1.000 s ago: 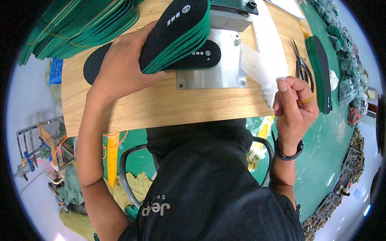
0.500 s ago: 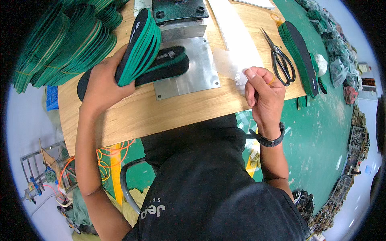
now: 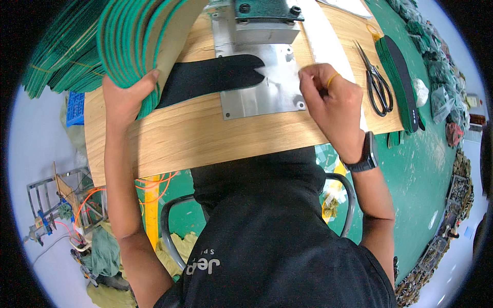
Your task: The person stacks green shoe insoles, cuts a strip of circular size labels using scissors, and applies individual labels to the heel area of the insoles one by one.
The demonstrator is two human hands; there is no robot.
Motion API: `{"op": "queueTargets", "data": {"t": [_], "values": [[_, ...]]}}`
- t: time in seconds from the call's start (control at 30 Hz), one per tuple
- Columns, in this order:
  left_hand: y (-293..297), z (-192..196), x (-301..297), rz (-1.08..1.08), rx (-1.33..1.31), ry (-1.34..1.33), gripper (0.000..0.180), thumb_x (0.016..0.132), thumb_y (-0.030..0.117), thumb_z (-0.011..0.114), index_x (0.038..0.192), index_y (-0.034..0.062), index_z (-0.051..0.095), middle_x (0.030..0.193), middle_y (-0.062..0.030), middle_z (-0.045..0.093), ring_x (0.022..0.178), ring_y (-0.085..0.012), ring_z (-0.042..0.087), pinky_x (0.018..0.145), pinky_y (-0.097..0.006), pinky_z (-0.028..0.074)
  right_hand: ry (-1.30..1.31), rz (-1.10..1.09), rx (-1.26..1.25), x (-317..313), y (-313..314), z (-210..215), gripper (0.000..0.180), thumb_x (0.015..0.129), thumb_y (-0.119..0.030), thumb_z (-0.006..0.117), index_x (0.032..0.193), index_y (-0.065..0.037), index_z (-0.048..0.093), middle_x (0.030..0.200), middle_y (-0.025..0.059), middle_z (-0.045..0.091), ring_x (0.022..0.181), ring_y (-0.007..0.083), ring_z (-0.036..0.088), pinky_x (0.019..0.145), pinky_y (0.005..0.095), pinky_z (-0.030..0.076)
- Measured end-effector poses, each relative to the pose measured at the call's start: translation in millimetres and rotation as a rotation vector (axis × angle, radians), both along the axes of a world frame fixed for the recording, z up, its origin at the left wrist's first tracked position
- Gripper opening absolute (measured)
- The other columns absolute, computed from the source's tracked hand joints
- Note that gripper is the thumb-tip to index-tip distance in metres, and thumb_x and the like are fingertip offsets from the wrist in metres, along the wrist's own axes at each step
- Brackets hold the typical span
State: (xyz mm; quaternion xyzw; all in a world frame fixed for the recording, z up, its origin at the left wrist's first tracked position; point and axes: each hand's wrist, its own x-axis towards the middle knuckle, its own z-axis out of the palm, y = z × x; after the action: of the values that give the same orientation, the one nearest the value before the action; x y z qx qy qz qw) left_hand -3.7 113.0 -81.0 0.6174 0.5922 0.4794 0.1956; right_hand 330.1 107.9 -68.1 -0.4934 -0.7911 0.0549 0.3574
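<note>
My left hand is closed around a fanned stack of green-edged insoles, their beige undersides turned up. Beside that hand a single black insole lies flat, its far end resting on the metal plate of a press. My right hand, with a yellow band on one finger, pinches a thin translucent film. Blurred and hard to tell from the shiny plate, the film reaches toward the insole's right end.
Above the plate sits the press's dark block. A white strip runs along the table to its right. Black scissors lie near another pile of insoles. More bundled green insoles stand at the left.
The left hand has tilted its insole stack up and over, showing beige undersides. The right hand has turned inward, bringing the film toward the black insole, whose printed marks no longer show.
</note>
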Motion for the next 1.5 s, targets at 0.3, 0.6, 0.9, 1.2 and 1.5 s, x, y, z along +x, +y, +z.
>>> {"op": "queueTargets", "data": {"t": [0.3, 0.6, 0.9, 1.2, 1.5], "values": [[2.5, 1.2, 6.4, -0.03, 0.029, 0.005, 0.029, 0.069, 0.014, 0.075, 0.092, -0.0002, 0.065, 0.082, -0.0057, 0.067, 0.069, -0.0101, 0.06, 0.067, -0.027, 0.051, -0.243, 0.244, 0.051, -41.3, 7.6, -42.3, 0.012, 0.083, -0.015, 0.059, 0.075, -0.005, 0.058, 0.063, 0.0122, 0.057, 0.058, 0.0293, 0.06, 0.05, 0.0399, 0.047], [0.4, 3.3, 11.2, -0.038, -0.025, 0.021, 0.03, 0.069, 0.016, 0.075, 0.092, 0.0003, 0.064, 0.081, -0.0047, 0.067, 0.069, -0.0092, 0.059, 0.067, -0.026, 0.05, -0.3, 0.263, -0.01, -44.2, 8.8, -34.5, 0.023, 0.084, -0.015, 0.062, 0.103, -0.003, 0.065, 0.069, 0.0113, 0.057, 0.058, 0.0273, 0.059, 0.053, 0.036, 0.047], [4.0, 8.1, 18.8, -0.037, -0.045, 0.07, 0.033, 0.068, 0.017, 0.075, 0.094, 0.0011, 0.064, 0.083, -0.0056, 0.068, 0.071, -0.0104, 0.06, 0.071, -0.028, 0.05, -0.31, 0.241, 0.008, -35.7, 13.8, -32.1, 0.022, 0.085, -0.015, 0.061, 0.102, -0.002, 0.065, 0.069, 0.0113, 0.057, 0.06, 0.0281, 0.059, 0.055, 0.0367, 0.048], [5.6, 6.8, 20.9, -0.061, -0.019, 0.02, 0.033, 0.068, 0.015, 0.075, 0.096, 0.0007, 0.064, 0.086, -0.0066, 0.069, 0.075, -0.0108, 0.062, 0.073, -0.028, 0.051, -0.371, 0.354, 0.062, -22.0, 41.8, -35.5, 0.021, 0.082, -0.011, 0.057, 0.102, -0.008, 0.065, 0.071, 0.0102, 0.058, 0.061, 0.0285, 0.061, 0.052, 0.038, 0.049], [7.8, 5.6, 22.2, 0.021, 0.003, 0.044, 0.03, 0.067, 0.015, 0.075, 0.092, 0.0008, 0.065, 0.083, -0.0068, 0.068, 0.071, -0.0118, 0.062, 0.07, -0.028, 0.051, -0.334, 0.381, 0.011, -26.8, 19.6, -34.6, 0.028, 0.083, -0.008, 0.057, 0.11, -0.004, 0.063, 0.071, 0.0117, 0.058, 0.06, 0.0272, 0.059, 0.053, 0.037, 0.048]]}}
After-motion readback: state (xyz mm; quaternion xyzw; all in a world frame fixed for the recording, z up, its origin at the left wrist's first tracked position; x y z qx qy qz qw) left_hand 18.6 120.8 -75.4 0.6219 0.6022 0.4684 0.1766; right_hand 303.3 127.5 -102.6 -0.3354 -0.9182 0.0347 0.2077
